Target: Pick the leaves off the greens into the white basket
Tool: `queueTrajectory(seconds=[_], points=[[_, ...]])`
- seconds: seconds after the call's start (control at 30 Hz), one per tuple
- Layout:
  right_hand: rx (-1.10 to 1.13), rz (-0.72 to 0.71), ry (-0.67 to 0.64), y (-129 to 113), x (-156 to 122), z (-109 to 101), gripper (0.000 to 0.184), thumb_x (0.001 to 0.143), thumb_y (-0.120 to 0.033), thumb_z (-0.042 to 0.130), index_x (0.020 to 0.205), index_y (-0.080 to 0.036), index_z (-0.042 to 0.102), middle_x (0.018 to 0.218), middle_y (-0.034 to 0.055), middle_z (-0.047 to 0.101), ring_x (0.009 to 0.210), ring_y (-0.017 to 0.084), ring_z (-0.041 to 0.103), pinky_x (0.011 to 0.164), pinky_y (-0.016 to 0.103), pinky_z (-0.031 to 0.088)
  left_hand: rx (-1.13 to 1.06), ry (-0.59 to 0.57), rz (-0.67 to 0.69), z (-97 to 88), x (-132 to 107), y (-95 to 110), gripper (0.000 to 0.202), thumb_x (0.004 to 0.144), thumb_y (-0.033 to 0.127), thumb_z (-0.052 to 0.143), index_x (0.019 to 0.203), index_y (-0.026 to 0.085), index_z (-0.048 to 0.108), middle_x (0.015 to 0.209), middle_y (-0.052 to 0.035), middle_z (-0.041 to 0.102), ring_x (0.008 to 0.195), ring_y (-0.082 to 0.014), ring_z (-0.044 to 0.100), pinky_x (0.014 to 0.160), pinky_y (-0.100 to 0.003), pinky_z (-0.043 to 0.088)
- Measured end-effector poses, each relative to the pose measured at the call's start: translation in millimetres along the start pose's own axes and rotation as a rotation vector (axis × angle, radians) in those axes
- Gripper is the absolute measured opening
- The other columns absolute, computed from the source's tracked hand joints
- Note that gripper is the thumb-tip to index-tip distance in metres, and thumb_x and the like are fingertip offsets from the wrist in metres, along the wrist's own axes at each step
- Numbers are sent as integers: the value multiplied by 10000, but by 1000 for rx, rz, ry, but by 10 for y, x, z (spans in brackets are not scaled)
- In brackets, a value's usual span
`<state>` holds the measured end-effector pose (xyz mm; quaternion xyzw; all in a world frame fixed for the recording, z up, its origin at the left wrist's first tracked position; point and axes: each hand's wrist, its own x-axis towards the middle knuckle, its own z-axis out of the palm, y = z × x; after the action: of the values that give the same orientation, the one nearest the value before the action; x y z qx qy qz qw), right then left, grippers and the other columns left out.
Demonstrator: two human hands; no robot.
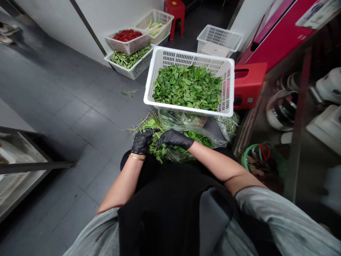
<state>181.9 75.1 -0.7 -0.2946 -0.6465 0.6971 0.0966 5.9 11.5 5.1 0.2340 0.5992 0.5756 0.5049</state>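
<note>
Both my hands wear black gloves and meet low in front of me, just this side of a white plastic basket (190, 111). My left hand (143, 141) is closed on leafy green stems (151, 122), whose thin ends stick out to the left. Close beside it, my right hand (174, 138) has its fingers pinched on leafy greens (160, 153). Under the hands lies a clear plastic bag (183, 156) with more greens in it. Picked green leaves (188, 87) fill much of the basket. The fingertips are partly hidden among the leaves.
Baskets of red chillies (127, 35), cut green vegetables (129, 58) and pale stalks (154, 26) stand by the wall. A red stool (174, 16) is behind them. A red crate (250, 85) and a metal shelf (298, 124) flank my right. Loose stems (129, 93) lie on the floor.
</note>
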Motion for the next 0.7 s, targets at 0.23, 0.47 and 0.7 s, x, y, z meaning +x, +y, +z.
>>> queueTrajectory(seconds=[0.23, 0.47, 0.7], points=[[-262, -317, -121, 14, -213, 342, 132, 804, -283, 716, 703, -199, 731, 800, 23, 754, 753, 159, 658, 729, 247, 508, -405, -39, -239, 188, 57, 46, 119, 743, 140, 730, 668, 131, 638, 442, 86, 388, 364, -18, 212, 353, -152, 158], [-108, -409, 279, -325, -503, -262, 225, 938, -401, 604, 931, -205, 715, 949, 72, 766, 812, 204, 706, 755, 362, 568, 85, 27, -47, -127, 172, 156, 206, 581, 166, 857, 739, 118, 734, 432, 86, 423, 382, -27, 267, 383, -192, 147], [-697, -178, 1084, -597, -220, -1901, 540, 982, -433, 559, 1350, -41, 609, 1261, 275, 645, 1187, 314, 639, 982, 463, 511, -40, -172, -112, -180, 169, 294, 249, 614, 262, 830, 782, 97, 749, 453, 83, 370, 378, -28, 247, 370, -184, 125]])
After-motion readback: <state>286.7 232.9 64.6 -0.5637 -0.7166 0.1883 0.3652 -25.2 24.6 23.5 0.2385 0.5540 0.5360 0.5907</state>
